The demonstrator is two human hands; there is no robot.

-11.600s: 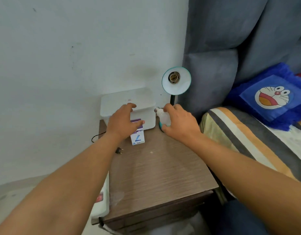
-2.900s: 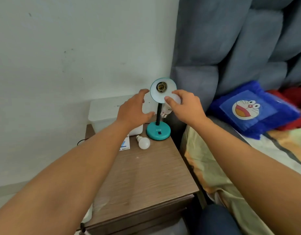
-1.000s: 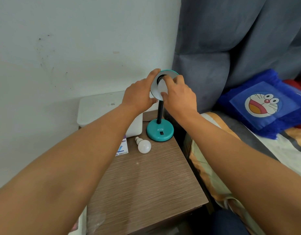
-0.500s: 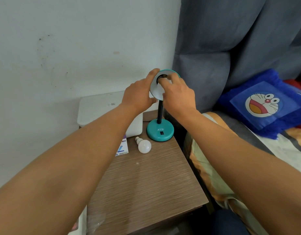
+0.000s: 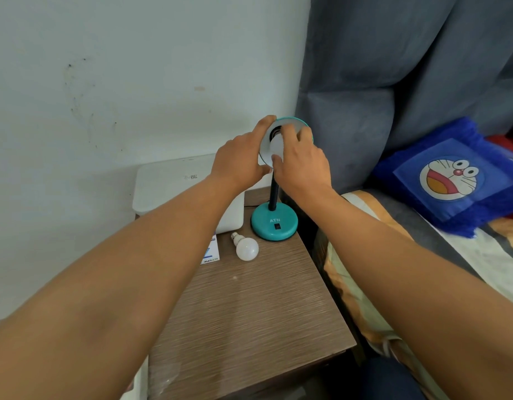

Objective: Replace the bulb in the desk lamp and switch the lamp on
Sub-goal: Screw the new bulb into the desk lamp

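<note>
Now | left hand (image 5: 240, 160) grips lamp shade (image 5: 294, 122) | right hand (image 5: 303, 166) pinches bulb (image 5: 277, 145) | spare bulb (image 5: 246, 248) on wood-grain nightstand (image 5: 249, 313) by white wall (image 5: 134, 67)

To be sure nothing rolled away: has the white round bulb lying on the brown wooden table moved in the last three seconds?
No. The white round bulb lies in the same place, just left of the teal round lamp base.

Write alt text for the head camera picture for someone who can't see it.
A person's right hand grips a white bulb at the socket of a teal desk lamp while the left hand holds its shade. A second bulb lies on the wooden table near the lamp.
</note>
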